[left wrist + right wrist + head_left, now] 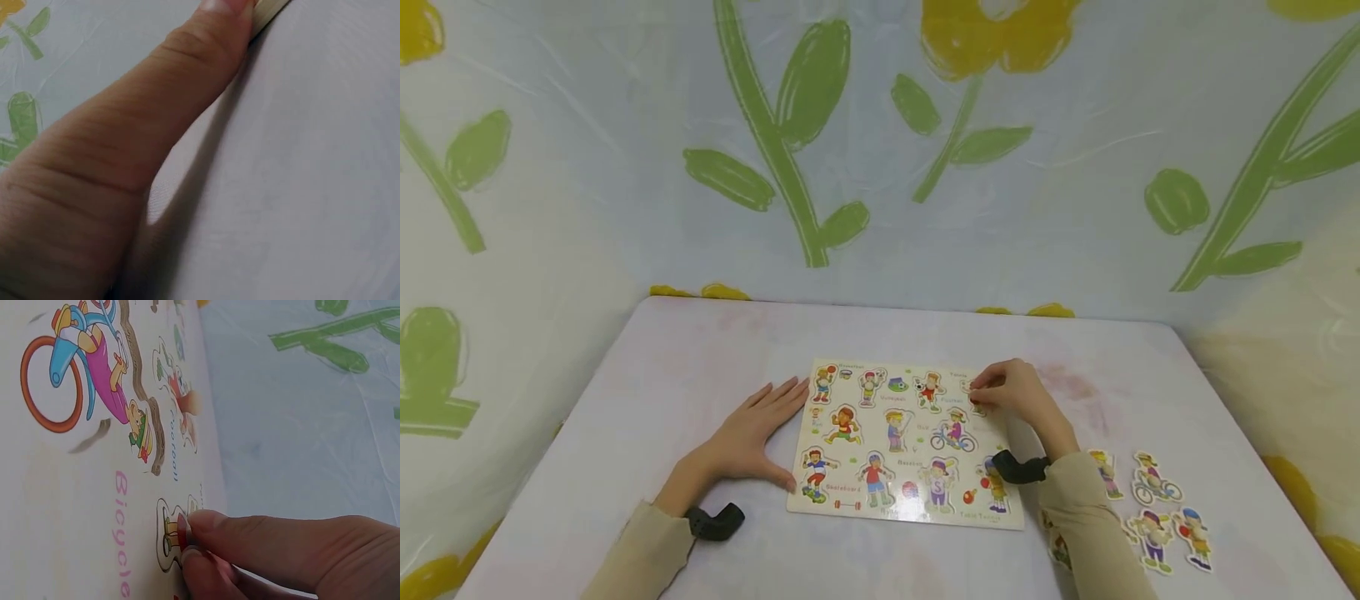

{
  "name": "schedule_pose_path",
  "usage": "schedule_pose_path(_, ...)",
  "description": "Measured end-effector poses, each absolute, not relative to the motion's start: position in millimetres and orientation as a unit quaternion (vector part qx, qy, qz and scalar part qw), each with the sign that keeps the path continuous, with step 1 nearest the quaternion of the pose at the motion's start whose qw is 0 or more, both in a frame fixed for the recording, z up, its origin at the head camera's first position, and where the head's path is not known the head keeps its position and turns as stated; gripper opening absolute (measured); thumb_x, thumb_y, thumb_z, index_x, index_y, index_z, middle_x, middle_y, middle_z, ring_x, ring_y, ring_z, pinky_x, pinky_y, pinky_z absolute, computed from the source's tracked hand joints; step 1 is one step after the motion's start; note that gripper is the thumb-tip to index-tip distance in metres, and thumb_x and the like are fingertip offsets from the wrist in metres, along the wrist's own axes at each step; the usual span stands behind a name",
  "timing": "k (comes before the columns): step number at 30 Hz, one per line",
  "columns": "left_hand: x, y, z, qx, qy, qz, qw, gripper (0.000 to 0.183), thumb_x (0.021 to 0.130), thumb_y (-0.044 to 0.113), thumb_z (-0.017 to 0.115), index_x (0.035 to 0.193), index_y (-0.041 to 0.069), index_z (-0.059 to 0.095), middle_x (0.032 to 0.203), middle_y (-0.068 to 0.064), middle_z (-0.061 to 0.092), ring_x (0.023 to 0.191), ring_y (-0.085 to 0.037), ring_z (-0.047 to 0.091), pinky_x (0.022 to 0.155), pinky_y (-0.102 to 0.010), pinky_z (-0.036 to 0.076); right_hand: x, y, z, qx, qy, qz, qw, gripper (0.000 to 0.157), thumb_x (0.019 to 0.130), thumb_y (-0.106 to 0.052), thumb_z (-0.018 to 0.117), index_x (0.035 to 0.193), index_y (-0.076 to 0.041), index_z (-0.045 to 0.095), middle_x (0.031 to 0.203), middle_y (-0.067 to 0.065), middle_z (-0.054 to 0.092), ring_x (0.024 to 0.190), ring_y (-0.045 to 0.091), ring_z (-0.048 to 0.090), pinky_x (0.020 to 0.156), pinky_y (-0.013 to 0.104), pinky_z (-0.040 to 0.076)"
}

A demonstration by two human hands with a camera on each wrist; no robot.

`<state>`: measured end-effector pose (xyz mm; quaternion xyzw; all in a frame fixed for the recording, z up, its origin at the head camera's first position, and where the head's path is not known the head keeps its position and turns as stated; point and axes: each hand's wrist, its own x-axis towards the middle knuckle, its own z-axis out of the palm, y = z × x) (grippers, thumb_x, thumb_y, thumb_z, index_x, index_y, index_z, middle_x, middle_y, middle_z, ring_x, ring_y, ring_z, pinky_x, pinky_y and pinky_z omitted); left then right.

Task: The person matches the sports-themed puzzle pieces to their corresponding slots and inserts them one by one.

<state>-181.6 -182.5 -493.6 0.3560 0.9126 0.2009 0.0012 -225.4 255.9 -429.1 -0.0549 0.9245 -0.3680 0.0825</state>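
Observation:
A wooden knob puzzle board (872, 433) printed with children playing sports lies on the table. My left hand (745, 437) is spread at its left side, fingertips at the edge; in the left wrist view the thumb (156, 112) touches the board's rim. My right hand (1018, 404) is over the upper right corner and pinches a small puzzle piece (182, 530) between thumb and fingers, at the tennis figure's outline. Fingers cover most of this piece, so I cannot tell whether it is seated. Beside it, a football piece (186, 403) with a round wooden knob sits in the board.
Loose pieces lie to the right of the board: a bicycle rider (1153, 479), a baseball player (1152, 537), a table tennis player (1195, 533) and a figure with a rod (1107, 475). The right sleeve (1086, 517) partly covers others. A flower-patterned cloth (887, 233) hangs behind the table.

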Motion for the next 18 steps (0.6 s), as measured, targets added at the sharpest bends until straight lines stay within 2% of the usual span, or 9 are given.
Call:
schedule_pose_path(10, -179.9, -185.0, -496.1, 0.368, 0.908, 0.2, -0.021, 0.134, 0.06, 0.09, 0.063, 0.158, 0.008, 0.024, 0.165, -0.004, 0.021, 0.151, -0.028, 0.016, 0.121, -0.05, 0.012, -223.1, 251.8, -434.8, -0.06, 0.923, -0.375, 0.071, 0.01, 0.086, -0.012, 0.077, 0.088, -0.002, 0.075, 0.076, 0.005, 0.07, 0.065, 0.016, 0.059, 0.058, 0.028, 0.049)
schedule_pose_path(18, -182.8, -184.3, -489.0, 0.376, 0.906, 0.194, -0.009, 0.134, 0.06, 0.089, 0.063, 0.158, 0.006, 0.024, 0.164, -0.006, 0.021, 0.15, -0.03, 0.017, 0.121, -0.053, 0.013, -223.1, 251.8, -431.3, -0.067, 0.926, -0.364, 0.074, 0.01, 0.087, -0.012, 0.076, 0.09, -0.002, 0.074, 0.078, 0.005, 0.069, 0.069, 0.016, 0.058, 0.063, 0.03, 0.049)
